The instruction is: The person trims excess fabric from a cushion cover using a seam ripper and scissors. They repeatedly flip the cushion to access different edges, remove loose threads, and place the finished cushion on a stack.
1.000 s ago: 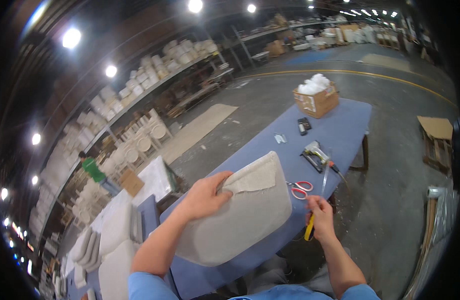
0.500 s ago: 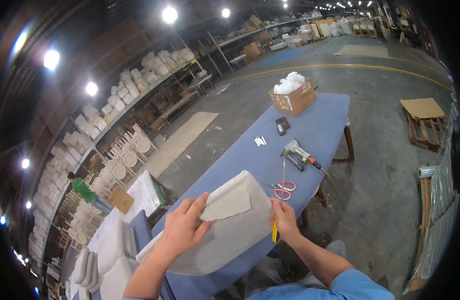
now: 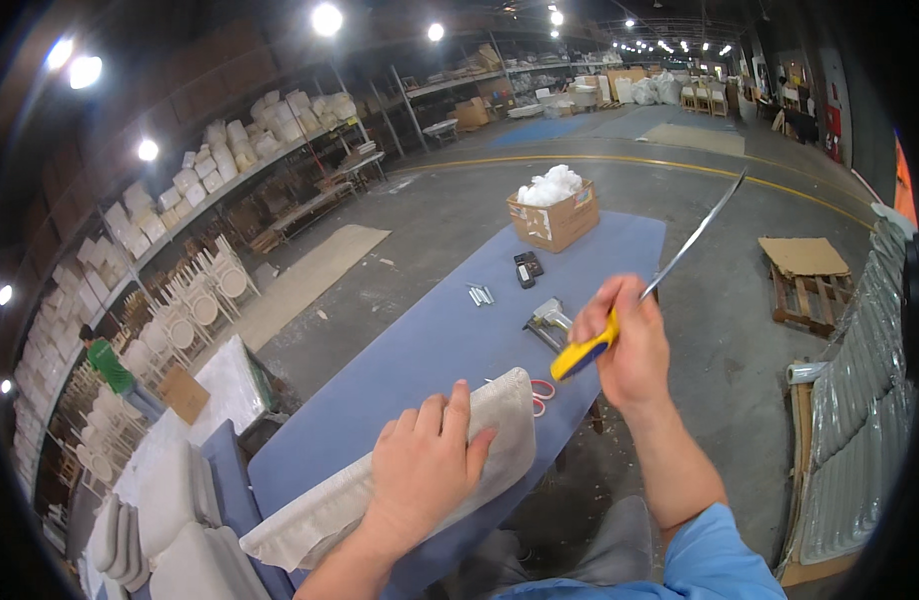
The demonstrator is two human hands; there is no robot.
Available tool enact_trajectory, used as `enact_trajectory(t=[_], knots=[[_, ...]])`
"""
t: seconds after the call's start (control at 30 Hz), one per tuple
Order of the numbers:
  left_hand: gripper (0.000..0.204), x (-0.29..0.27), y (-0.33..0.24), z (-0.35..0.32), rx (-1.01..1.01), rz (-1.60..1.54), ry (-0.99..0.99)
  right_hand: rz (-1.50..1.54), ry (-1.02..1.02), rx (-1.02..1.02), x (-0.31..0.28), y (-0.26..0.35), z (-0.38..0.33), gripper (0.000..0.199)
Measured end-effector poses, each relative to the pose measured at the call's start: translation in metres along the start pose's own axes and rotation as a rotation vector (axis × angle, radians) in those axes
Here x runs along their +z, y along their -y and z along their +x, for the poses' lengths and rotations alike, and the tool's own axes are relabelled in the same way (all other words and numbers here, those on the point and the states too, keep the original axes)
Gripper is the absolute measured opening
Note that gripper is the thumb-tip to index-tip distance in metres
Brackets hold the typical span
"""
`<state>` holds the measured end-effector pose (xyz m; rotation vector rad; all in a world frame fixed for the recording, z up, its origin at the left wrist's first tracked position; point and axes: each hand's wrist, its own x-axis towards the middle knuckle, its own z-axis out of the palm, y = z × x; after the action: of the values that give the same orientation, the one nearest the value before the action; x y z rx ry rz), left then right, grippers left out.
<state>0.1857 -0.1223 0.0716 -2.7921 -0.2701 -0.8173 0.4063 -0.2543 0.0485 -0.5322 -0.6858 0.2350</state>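
- My left hand [image 3: 425,470] lies spread on the beige seat cushion [image 3: 400,470], pressing it steady on the blue table [image 3: 430,340].
- My right hand [image 3: 630,345] grips the yellow-handled long blade [image 3: 645,290], lifted clear.

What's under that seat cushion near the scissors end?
The beige cushion lies on the blue table, left hand pressing its top. Red-handled scissors poke out beside its far corner; their blades are hidden behind it.

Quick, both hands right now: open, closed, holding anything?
Left hand: open, fingers spread, pressing flat on the beige seat cushion.
Right hand: closed around the yellow-and-blue handle of a long-bladed tool, raised above the table.
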Motion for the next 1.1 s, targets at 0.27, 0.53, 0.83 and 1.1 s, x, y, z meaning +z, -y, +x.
enact_trajectory(t=[0.27,0.53,0.83,1.1], knots=[[0.058,0.002,0.009,-0.002,-0.008,-0.040,-0.050,0.057,0.404,-0.143,0.095,0.070,0.077,0.053],[0.055,0.005,0.024,0.003,-0.020,-0.062,-0.087,-0.232,0.300,0.124,0.081,0.017,0.079,0.037],[0.056,0.006,0.024,-0.002,-0.005,-0.053,-0.085,-0.187,0.422,0.424,0.078,-0.013,0.069,0.042],[0.056,0.011,0.024,0.002,-0.028,-0.021,-0.056,0.019,0.140,0.277,0.059,-0.028,0.075,0.043]])
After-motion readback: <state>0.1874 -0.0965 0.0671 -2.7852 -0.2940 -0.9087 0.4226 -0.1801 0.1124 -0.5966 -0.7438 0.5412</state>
